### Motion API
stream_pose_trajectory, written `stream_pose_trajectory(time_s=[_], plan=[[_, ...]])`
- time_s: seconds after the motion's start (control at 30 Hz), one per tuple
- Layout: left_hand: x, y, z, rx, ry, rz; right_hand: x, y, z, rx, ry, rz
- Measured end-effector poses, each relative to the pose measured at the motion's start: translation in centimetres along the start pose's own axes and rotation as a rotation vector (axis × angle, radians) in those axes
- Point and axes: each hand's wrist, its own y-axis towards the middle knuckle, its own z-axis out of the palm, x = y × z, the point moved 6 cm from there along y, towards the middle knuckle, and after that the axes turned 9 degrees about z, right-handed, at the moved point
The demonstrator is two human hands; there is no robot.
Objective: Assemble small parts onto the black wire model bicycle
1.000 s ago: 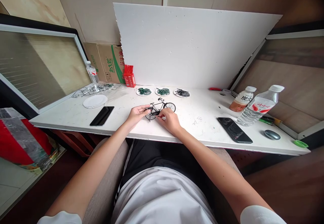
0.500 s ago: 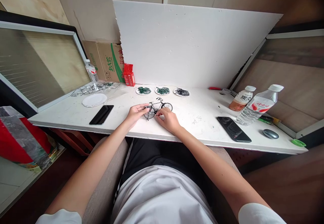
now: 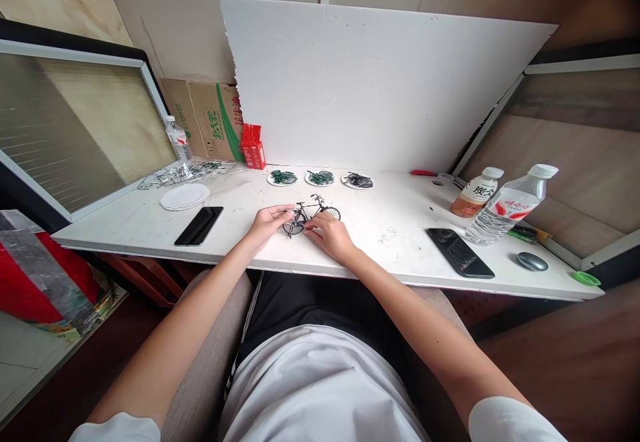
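Observation:
A small black model bicycle stands upright on the white table, close to the front edge. At its left-hand wheel, my left hand grips it with thumb and fingers at the rear. Low on the frame, around the pedal area, the fingers of my right hand are pinched together against the bicycle. Whether a small part sits between those fingertips is hidden. The handlebar and the right-hand wheel show beyond my right hand.
Behind the bicycle lie green parts, more green parts and black parts on small white plates. Stacked white plates and a phone are left; another phone, bottles and a mouse are right.
My right fingertips have shifted slightly left and up along the lower frame of the bicycle. My left hand keeps its grip, and the whole view has tilted a little.

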Motion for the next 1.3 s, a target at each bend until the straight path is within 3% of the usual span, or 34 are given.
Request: stream_pose_trajectory(time_s=[0.83, 1.07, 1.3], plan=[[-0.4, -0.2, 0.5, 0.038, 0.043, 0.009, -0.4, 0.1, -1.1, -0.175, -0.033, 0.107], [0.1, 0.1, -0.2, -0.041, 0.001, 0.017, -0.8, 0.1, -1.3, -0.192, -0.037, 0.199], [0.5, 0.4, -0.9, -0.107, -0.052, 0.023, -0.6, 0.2, -1.2, -0.159, -0.005, 0.180]])
